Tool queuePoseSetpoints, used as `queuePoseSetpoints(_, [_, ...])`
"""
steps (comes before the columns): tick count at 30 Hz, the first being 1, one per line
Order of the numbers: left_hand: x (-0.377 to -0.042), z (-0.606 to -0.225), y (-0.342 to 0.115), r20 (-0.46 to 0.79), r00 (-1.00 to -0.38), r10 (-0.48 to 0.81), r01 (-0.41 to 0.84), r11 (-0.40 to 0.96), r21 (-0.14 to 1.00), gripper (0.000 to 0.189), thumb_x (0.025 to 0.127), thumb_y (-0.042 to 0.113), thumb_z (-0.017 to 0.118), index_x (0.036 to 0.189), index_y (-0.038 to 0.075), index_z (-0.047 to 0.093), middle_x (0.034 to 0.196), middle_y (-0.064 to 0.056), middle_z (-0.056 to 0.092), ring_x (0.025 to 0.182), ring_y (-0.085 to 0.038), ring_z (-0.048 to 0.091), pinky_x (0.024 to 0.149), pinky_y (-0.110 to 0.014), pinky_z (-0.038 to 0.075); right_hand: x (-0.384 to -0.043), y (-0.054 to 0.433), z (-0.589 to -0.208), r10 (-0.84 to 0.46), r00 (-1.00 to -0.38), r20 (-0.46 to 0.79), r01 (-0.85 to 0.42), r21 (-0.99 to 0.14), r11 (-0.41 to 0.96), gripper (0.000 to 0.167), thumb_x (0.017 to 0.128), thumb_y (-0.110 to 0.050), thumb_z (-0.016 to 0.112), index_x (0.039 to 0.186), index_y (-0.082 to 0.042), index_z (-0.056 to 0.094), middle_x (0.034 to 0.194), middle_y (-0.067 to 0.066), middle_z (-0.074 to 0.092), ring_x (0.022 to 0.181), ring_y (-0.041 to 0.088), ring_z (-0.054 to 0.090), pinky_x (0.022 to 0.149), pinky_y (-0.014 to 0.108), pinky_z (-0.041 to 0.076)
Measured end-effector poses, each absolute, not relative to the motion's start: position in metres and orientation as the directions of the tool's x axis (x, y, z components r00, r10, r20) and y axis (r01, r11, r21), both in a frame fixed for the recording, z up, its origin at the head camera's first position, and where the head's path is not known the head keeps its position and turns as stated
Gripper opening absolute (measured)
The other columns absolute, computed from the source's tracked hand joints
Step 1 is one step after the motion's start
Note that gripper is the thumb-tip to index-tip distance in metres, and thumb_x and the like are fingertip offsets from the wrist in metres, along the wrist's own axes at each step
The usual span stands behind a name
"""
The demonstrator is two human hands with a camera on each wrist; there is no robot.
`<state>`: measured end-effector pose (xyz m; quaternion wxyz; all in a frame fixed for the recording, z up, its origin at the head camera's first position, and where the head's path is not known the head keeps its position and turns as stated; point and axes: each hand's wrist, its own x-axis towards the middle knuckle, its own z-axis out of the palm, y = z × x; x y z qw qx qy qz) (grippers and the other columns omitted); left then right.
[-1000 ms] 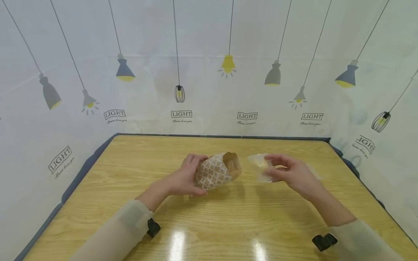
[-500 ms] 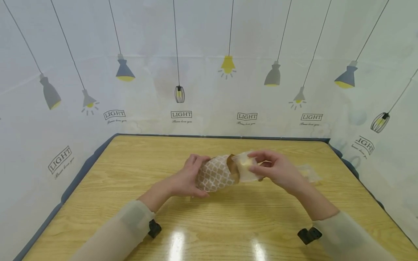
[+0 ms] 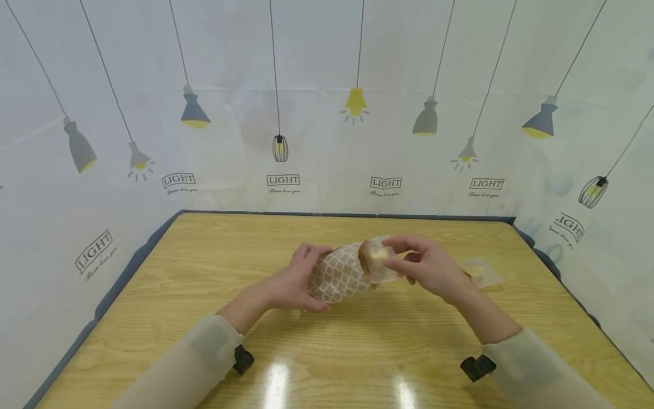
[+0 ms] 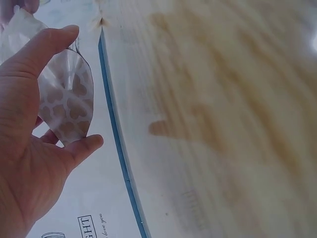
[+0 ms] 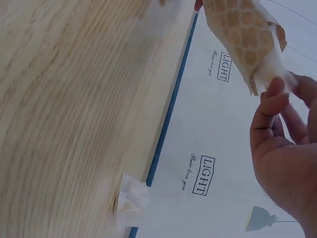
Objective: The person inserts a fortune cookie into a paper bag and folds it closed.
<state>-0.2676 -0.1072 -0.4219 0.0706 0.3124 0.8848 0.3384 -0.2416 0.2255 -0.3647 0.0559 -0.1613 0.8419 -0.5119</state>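
In the head view a brown paper bag [image 3: 337, 275] with a white lattice print lies tilted on its side, its mouth facing right. My left hand [image 3: 296, 278] grips it round the closed end, thumb on the near side and fingers on the far side. My right hand [image 3: 429, 267] pinches a small translucent packet [image 3: 379, 262] with something pale yellow inside. The packet's left part is at the bag's mouth, partly within it. The right wrist view shows the packet's end [image 5: 271, 69] between the fingertips, right at the bag's opening [image 5: 255, 79].
A second translucent packet [image 3: 480, 272] lies on the wooden table [image 3: 327, 352], right of the bag and partly behind my right wrist. A dark blue edge [image 3: 347, 215] borders the table. Behind it hangs a white backdrop [image 3: 230, 113] printed with lamps.
My right hand has moved left with the packet, from apart from the bag to its mouth, and the packet now enters it. The left hand has kept hold of the bag with little movement.
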Motion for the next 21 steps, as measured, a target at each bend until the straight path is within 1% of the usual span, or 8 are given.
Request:
queuePoseSetpoints(4, [-0.2682, -0.4223, -0.1082, 0.091, -0.801, 0.592, 0.500, 0.578, 0.645, 0.122, 0.074, 0.025, 0.103, 0.169, 0.015, 0.027, 0.158, -0.020, 0.031, 0.146, -0.038, 0.040, 0.126, -0.058, 0.044, -0.2399, 0.2283, -0.3643, -0.361, -0.931, 0.058, -0.229, -0.864, 0.449, 0.047, 0.106, -0.022, 0.074, 0.152, -0.012, 0.065, 0.136, 0.018, 0.071, 0.078, 0.013, 0.063, 0.064, 0.028, 0.055])
queuePoseSetpoints(8, [-0.2679, -0.4215, -0.1089, 0.091, -0.804, 0.587, 0.497, 0.580, 0.646, 0.122, 0.074, 0.025, 0.103, 0.169, 0.016, 0.028, 0.158, -0.019, 0.031, 0.146, -0.038, 0.041, 0.126, -0.058, 0.044, -0.2404, 0.2306, -0.3665, -0.385, -0.921, 0.066, -0.243, -0.868, 0.433, 0.050, 0.106, -0.017, 0.074, 0.153, -0.009, 0.062, 0.138, 0.022, 0.070, 0.088, 0.016, 0.072, 0.074, 0.033, 0.064])
queuePoseSetpoints(11, [-0.2677, -0.4210, -0.1090, 0.091, -0.804, 0.587, 0.495, 0.578, 0.649, 0.122, 0.073, 0.025, 0.103, 0.169, 0.017, 0.028, 0.158, -0.019, 0.031, 0.146, -0.038, 0.041, 0.126, -0.059, 0.044, -0.2409, 0.2318, -0.3673, -0.385, -0.921, 0.061, -0.228, -0.885, 0.407, 0.050, 0.105, -0.015, 0.075, 0.153, -0.008, 0.062, 0.138, 0.025, 0.066, 0.093, 0.021, 0.076, 0.080, 0.036, 0.067])
queuePoseSetpoints(13, [-0.2676, -0.4209, -0.1088, 0.088, -0.805, 0.587, 0.493, 0.578, 0.650, 0.122, 0.073, 0.026, 0.103, 0.169, 0.018, 0.028, 0.158, -0.019, 0.031, 0.146, -0.038, 0.041, 0.125, -0.059, 0.044, -0.2408, 0.2320, -0.3673, -0.380, -0.923, 0.058, -0.222, -0.887, 0.405, 0.050, 0.104, -0.017, 0.076, 0.152, -0.009, 0.063, 0.138, 0.024, 0.066, 0.092, 0.021, 0.076, 0.079, 0.036, 0.067])
queuePoseSetpoints(15, [-0.2676, -0.4211, -0.1087, 0.083, -0.805, 0.587, 0.490, 0.580, 0.651, 0.122, 0.074, 0.026, 0.103, 0.169, 0.019, 0.028, 0.158, -0.018, 0.032, 0.146, -0.037, 0.041, 0.125, -0.059, 0.044, -0.2412, 0.2322, -0.3677, -0.379, -0.923, 0.062, -0.234, -0.874, 0.426, 0.049, 0.104, -0.020, 0.077, 0.151, -0.012, 0.065, 0.136, 0.022, 0.066, 0.089, 0.020, 0.073, 0.075, 0.034, 0.065])
queuePoseSetpoints(17, [-0.2675, -0.4215, -0.1085, 0.081, -0.806, 0.587, 0.489, 0.581, 0.651, 0.121, 0.074, 0.026, 0.103, 0.169, 0.020, 0.028, 0.158, -0.017, 0.032, 0.146, -0.036, 0.041, 0.125, -0.059, 0.044, -0.2411, 0.2316, -0.3682, -0.382, -0.921, 0.075, -0.259, -0.850, 0.458, 0.048, 0.104, -0.024, 0.078, 0.149, -0.014, 0.066, 0.134, 0.019, 0.068, 0.087, 0.018, 0.069, 0.072, 0.033, 0.062])
queuePoseSetpoints(21, [-0.2673, -0.4219, -0.1080, 0.080, -0.806, 0.587, 0.488, 0.580, 0.652, 0.121, 0.074, 0.026, 0.103, 0.169, 0.021, 0.028, 0.158, -0.016, 0.032, 0.146, -0.035, 0.040, 0.125, -0.058, 0.044, -0.2415, 0.2295, -0.3697, -0.385, -0.918, 0.098, -0.299, -0.809, 0.507, 0.047, 0.103, -0.028, 0.079, 0.148, -0.017, 0.068, 0.131, 0.015, 0.072, 0.088, 0.019, 0.065, 0.066, 0.030, 0.054])
